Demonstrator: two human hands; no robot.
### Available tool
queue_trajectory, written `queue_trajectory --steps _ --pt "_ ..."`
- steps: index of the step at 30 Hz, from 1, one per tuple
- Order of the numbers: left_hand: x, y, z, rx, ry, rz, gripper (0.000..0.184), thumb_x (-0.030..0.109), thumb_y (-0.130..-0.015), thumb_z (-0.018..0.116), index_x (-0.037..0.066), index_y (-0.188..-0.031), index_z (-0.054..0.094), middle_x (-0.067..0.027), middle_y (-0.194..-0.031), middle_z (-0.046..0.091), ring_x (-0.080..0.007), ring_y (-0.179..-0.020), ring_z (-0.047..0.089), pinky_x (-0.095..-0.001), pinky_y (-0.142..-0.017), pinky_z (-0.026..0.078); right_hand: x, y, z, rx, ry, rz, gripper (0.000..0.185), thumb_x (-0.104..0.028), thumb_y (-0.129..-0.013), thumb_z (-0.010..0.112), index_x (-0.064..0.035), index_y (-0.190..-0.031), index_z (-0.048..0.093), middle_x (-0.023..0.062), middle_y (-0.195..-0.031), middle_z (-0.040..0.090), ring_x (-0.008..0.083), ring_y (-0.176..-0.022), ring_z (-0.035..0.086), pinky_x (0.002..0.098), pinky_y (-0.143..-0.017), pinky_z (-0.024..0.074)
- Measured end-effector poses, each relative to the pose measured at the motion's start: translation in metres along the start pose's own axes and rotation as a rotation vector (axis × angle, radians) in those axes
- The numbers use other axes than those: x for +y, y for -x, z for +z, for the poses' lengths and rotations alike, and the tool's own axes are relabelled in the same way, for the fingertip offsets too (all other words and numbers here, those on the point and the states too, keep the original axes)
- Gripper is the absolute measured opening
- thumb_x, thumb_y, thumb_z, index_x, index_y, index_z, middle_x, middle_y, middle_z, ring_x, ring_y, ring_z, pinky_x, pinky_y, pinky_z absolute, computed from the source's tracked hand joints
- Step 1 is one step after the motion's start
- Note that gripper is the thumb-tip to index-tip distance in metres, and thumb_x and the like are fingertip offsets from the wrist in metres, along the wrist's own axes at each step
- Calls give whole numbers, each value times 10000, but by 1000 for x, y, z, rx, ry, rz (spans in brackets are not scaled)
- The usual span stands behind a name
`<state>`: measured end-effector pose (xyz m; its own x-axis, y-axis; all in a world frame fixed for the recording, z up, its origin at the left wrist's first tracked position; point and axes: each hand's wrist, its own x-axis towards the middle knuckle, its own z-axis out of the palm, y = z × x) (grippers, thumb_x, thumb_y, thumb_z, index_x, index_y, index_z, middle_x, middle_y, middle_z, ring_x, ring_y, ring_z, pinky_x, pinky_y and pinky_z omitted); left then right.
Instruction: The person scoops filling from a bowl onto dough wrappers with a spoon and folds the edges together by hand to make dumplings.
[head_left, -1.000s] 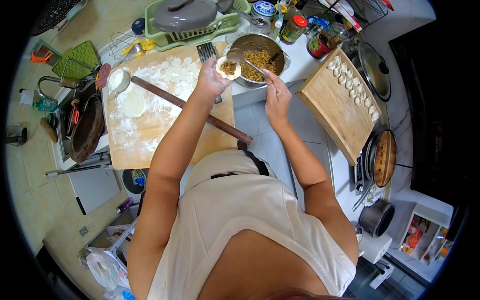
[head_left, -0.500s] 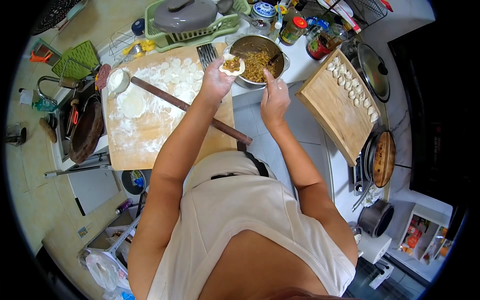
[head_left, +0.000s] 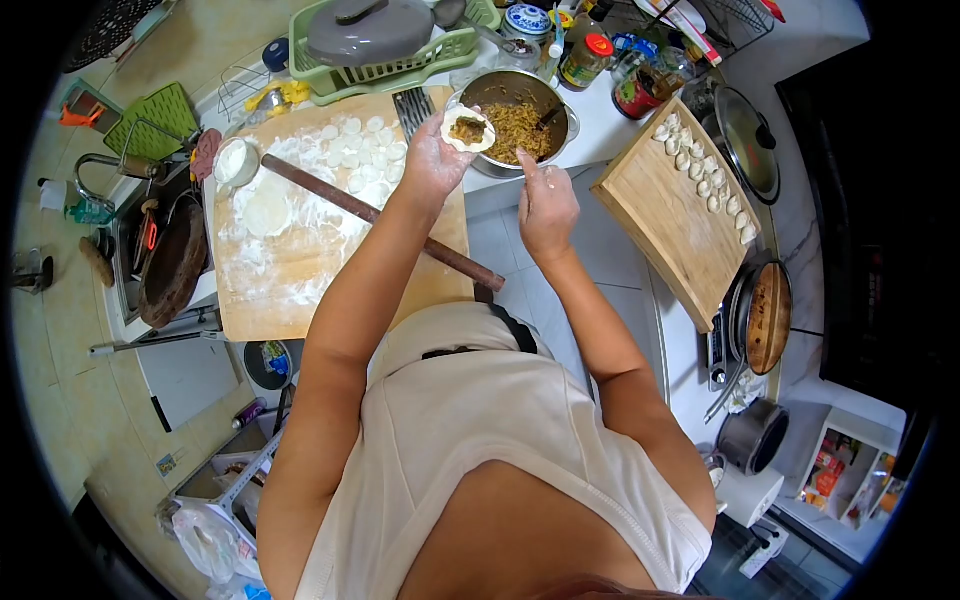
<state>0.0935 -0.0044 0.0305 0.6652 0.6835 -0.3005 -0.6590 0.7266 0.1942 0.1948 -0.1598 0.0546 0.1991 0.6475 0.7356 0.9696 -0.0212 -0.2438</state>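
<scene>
My left hand [head_left: 435, 165], dusted with flour, holds a round dumpling wrapper [head_left: 484, 143] with a mound of brown filling [head_left: 466, 130] in its middle. Beside it stands a metal pot [head_left: 571, 125] of chopped filling [head_left: 515, 125], with a dark utensil handle [head_left: 548, 117] inside. Just below the pot's near rim is my right hand [head_left: 548, 208], its fingers curled and the index finger pointing toward the pot. What those fingers hold, if anything, is hidden.
A floured wooden board [head_left: 290, 310] carries several wrappers [head_left: 368, 150], a rolling pin [head_left: 385, 222] and a flour bowl [head_left: 236, 162]. To the right, a wooden tray [head_left: 665, 220] holds rows of dumplings [head_left: 700, 170]. Jars [head_left: 587, 62] and a green rack [head_left: 400, 65] stand behind.
My right hand has drawn back slightly from the pot, down and to the left. In my left hand the wrapper has tilted and shows more of its face; the filling looks more heaped.
</scene>
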Motion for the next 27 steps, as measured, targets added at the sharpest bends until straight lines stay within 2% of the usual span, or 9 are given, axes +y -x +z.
queue_trajectory --steps 5,7,8,11,17,20,23,24,27 --pt "5 1 -4 22 -78 10 429 273 -983 332 -57 -1252 388 -230 -1257 492 -356 -1185 465 -496 -1040 337 4 -9 -9 23 -67 155 365 23 -743 559 -78 -1089 613 125 -768 572 307 -722 568 394 -622 459" --pt "7 3 -6 62 -122 -2 412 282 -982 339 -28 -1243 412 -213 -1218 522 -327 -1152 501 -477 -1019 371 18 -14 2 68 -110 262 329 20 -764 549 -70 -1073 613 149 -814 615 321 -756 598 397 -648 468" --pt "8 3 -6 82 -145 -7 403 286 -981 342 -13 -1239 425 -204 -1198 538 -313 -1135 518 -468 -1008 388 24 -17 5 -6 -75 356 262 -8 -789 539 -59 -1035 613 174 -859 645 334 -788 623 409 -677 476" --pt "7 10 3 57 -206 -28 415 303 -989 328 -23 -1223 434 -202 -1193 543 -310 -1137 520 -459 -1012 387 46 -15 19 -208 90 414 221 -55 -807 531 -53 -1012 613 168 -830 650 339 -777 625 428 -691 483" --pt "8 24 12 33 -387 -46 452 323 -1005 279 -51 -1218 416 -238 -1215 520 -342 -1133 518 -468 -1017 381 74 -5 48 -421 225 499 233 -84 -835 483 -56 -1034 600 169 -847 647 334 -818 619 440 -727 488" --pt "19 21 -5 52 -375 -45 438 314 -1003 286 -50 -1202 428 -232 -1201 530 -337 -1131 521 -464 -1011 390 78 -3 58 -345 154 316 206 -56 -831 468 -43 -1005 578 160 -869 632 319 -856 603 420 -732 492" --pt "26 16 -21 164 -306 -12 395 305 -997 315 -23 -1178 441 -204 -1152 554 -317 -1071 556 -446 -960 438 78 -8 69 -477 169 157 151 -54 -826 458 -32 -941 553 150 -882 616 305 -868 588 400 -728 498" --pt "27 19 -18 185 -295 -7 386 295 -1001 306 -27 -1177 427 -216 -1150 547 -330 -1063 556 -450 -956 441 77 -8 76 -419 155 113 86 -73 -816 468 -41 -854 538 135 -838 619 303 -821 591 395 -725 499" --pt "27 19 -25 188 -287 5 382 289 -1004 296 -30 -1168 428 -227 -1141 546 -338 -1062 554 -454 -949 446 74 -8 95 -413 173 27 95 -82 -820 466 -46 -842 552 127 -815 625 291 -803 603 387 -715 501"
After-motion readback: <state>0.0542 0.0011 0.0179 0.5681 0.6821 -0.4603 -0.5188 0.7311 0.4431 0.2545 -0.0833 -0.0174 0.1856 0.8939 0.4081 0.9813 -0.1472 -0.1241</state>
